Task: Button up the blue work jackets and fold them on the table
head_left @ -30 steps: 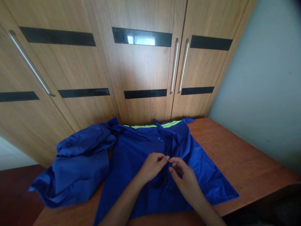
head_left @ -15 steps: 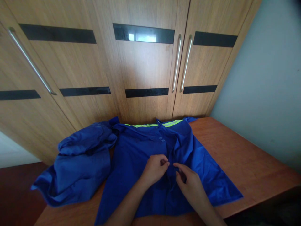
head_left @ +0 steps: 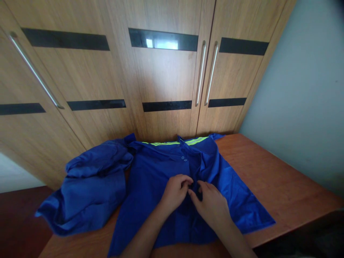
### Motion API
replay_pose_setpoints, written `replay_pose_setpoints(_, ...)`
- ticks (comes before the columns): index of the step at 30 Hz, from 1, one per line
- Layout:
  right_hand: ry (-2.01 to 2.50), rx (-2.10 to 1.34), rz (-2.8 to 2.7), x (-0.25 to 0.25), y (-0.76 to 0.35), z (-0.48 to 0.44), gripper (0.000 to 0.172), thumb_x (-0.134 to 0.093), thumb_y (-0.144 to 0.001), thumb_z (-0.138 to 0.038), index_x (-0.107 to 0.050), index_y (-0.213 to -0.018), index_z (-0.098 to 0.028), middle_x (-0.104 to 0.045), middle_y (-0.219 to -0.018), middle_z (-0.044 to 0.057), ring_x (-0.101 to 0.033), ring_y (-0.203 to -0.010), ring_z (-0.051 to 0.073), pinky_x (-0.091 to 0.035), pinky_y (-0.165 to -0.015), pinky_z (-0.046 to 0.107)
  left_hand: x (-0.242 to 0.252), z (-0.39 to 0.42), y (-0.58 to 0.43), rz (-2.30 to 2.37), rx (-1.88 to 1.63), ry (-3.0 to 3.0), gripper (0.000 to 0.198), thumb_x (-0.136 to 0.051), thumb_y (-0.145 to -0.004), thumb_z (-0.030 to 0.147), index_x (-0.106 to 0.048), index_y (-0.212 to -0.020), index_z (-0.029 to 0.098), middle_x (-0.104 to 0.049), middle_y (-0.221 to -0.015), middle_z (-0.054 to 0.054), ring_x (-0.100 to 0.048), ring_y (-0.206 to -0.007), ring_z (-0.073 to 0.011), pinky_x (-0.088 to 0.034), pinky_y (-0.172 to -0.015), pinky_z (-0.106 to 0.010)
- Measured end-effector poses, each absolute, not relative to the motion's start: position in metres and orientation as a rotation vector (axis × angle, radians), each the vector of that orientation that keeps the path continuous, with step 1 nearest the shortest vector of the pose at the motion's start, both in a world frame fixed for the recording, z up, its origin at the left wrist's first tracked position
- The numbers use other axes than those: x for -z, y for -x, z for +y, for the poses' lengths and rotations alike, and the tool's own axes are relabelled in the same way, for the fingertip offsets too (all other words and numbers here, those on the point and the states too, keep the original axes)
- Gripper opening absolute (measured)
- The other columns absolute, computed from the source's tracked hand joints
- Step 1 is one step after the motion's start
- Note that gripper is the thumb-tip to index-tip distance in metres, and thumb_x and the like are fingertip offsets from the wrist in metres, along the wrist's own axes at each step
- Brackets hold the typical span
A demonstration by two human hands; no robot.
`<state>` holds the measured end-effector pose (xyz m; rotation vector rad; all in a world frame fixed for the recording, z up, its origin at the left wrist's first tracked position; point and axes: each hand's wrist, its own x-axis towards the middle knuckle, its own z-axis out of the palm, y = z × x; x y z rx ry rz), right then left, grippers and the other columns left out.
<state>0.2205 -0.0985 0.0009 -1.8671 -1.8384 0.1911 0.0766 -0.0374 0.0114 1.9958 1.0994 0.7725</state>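
A blue work jacket (head_left: 156, 172) lies spread over the wooden table, its front facing up, with a yellow-green reflective stripe along the far edge. Two small buttons (head_left: 184, 159) show on its front opening. My left hand (head_left: 176, 190) pinches the left side of that opening with curled fingers. Close beside it, my right hand (head_left: 213, 204) grips the right side of the opening between thumb and fingers. The bit of cloth between my fingertips is mostly hidden, so I cannot tell whether a button is there.
Left of the jacket, a bundled piece of blue clothing (head_left: 91, 186) overhangs the table's left edge. The wooden table (head_left: 268, 172) runs to the right. Behind it stands a wooden wardrobe (head_left: 163, 75) with metal handles; a pale wall (head_left: 298, 93) rises at the right.
My right hand has shifted a little left and up, bringing its thumb close to my left fingertips. The left hand stays nearly in place, and the jacket lies as before.
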Motion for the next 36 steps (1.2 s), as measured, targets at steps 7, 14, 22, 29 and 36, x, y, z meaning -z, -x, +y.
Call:
replay_pose_setpoints(7, 1.947, -0.115, -1.816, 0.011, -0.216, -0.101, 0.026, -0.054, -0.083, -0.026, -0.061, -0.106, -0.018, -0.067, -0.102, 0.014, -0.062, -0.099, 0.028, -0.049, -0.076, 0.034, -0.005, -0.039, -0.077, 1.329, -0.458, -2.288, 0.019, -0.058, -0.080, 0.022, -0.067, -0.097, 0.021, -0.065, -0.092, -0.005, -0.061, -0.078, -0.0171, -0.046, -0.073, -0.026)
replay_pose_setpoints(14, 1.784, -0.405, -1.520, 0.025, -0.230, -0.103, 0.021, -0.049, -0.082, -0.024, -0.061, -0.099, -0.020, -0.069, -0.081, 0.005, -0.066, -0.074, 0.022, -0.050, -0.066, 0.031, 0.002, -0.035, -0.078, 1.244, -0.654, -2.164, 0.018, -0.055, -0.076, 0.010, -0.067, -0.084, 0.020, -0.066, -0.080, -0.001, -0.061, -0.076, -0.0156, -0.045, -0.072, -0.025)
replay_pose_setpoints(22, 1.539, -0.498, -1.429, 0.010, -0.231, -0.090, 0.028, -0.053, -0.082, -0.031, -0.066, -0.102, -0.016, -0.070, -0.082, 0.005, -0.065, -0.073, 0.020, -0.052, -0.068, 0.030, -0.012, -0.033, -0.077, 1.026, -0.983, -1.536, 0.007, -0.060, -0.076, 0.022, -0.062, -0.079, 0.016, -0.062, -0.070, 0.000, -0.061, -0.065, -0.0139, -0.046, -0.061, -0.023)
replay_pose_setpoints(29, 1.529, -0.415, -1.511, -0.006, -0.229, -0.090, 0.020, -0.053, -0.083, -0.028, -0.066, -0.094, -0.018, -0.065, -0.076, 0.003, -0.060, -0.067, 0.018, -0.048, -0.065, 0.029, -0.014, -0.038, -0.080, 1.030, -0.991, -1.608, 0.002, -0.057, -0.079, 0.018, -0.059, -0.080, 0.018, -0.061, -0.070, 0.001, -0.061, -0.062, -0.0130, -0.046, -0.059, -0.022)
replay_pose_setpoints(36, 1.518, -0.412, -1.664, -0.001, -0.229, -0.090, 0.022, -0.049, -0.083, -0.020, -0.065, -0.097, -0.017, -0.063, -0.079, 0.004, -0.059, -0.072, 0.019, -0.047, -0.069, 0.031, -0.013, -0.043, -0.079, 1.074, -0.979, -1.871, 0.010, -0.055, -0.078, 0.012, -0.061, -0.078, 0.019, -0.063, -0.073, 0.000, -0.059, -0.067, -0.0132, -0.044, -0.064, -0.023)
